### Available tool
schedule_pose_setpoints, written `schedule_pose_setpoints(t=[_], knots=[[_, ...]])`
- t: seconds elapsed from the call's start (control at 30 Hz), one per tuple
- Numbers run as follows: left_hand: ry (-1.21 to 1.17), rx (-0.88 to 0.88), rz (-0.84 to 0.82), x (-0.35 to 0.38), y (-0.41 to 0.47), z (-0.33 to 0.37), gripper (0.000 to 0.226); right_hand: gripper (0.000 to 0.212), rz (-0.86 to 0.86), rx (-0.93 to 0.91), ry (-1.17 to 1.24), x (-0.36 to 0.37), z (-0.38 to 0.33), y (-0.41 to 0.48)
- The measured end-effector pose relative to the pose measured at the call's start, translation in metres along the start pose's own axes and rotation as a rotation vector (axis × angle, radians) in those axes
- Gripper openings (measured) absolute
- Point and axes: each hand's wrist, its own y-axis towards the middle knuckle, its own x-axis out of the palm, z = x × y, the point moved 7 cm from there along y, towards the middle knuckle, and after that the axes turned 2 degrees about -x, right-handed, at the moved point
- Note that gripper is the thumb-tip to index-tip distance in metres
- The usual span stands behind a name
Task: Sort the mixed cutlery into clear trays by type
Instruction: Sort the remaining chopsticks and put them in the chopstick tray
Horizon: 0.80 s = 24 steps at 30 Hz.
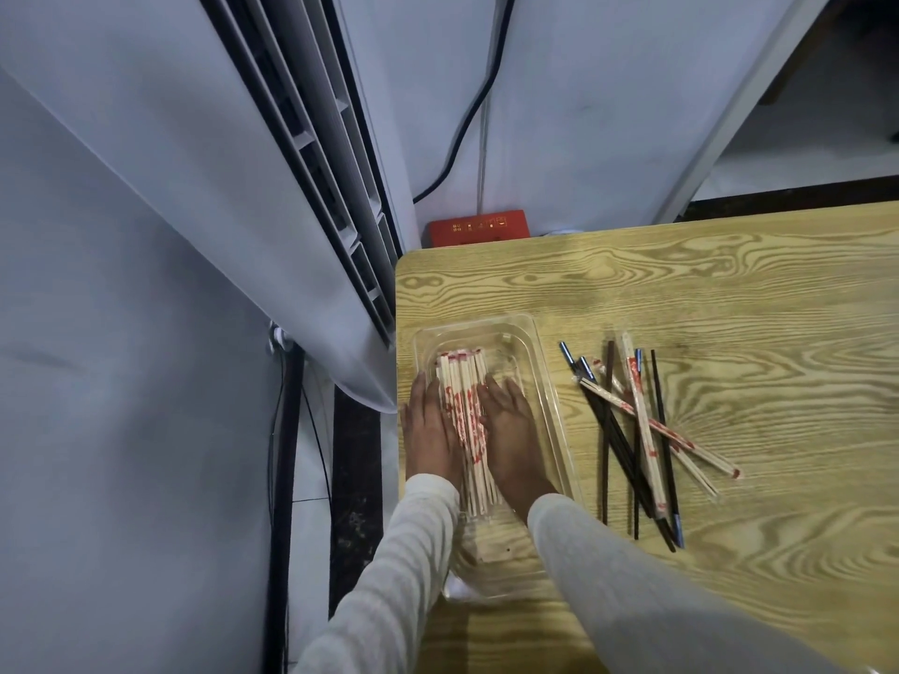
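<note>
Two hands lie flat, fingers straight, inside a clear tray (540, 362) on the wooden table (729, 284): left hand (430, 425) and right hand (511, 430) press either side of a bundle of wrapped chopsticks (464, 406). Mixed loose chopsticks (637, 430) lie just right of the tray.

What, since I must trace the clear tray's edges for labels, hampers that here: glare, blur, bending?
Head view: the wide lens bends the wall unit and skews the table; light is even and soft, with faint shine on the tray at its far rim; its near end smears into blur; the loose chopsticks are sharp.
</note>
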Motion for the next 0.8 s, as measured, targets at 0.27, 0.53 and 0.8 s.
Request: schedule_pose_setpoints(t=[0.27,0.53,0.8], knots=[[0.099,0.024,-0.003,-0.003,0.0,0.003,0.05,0.065,0.017,-0.055,0.163,-0.033,-0.018,-0.003],[0.2,0.121,-0.029,0.002,-0.001,0.05,0.053,0.044,0.348,-0.086,0.142,-0.119,0.027,-0.018],[0.226,0.297,-0.19,0.067,-0.03,0.139,0.059,0.035,0.295,0.065,0.074,-0.154,0.129,-0.045]])
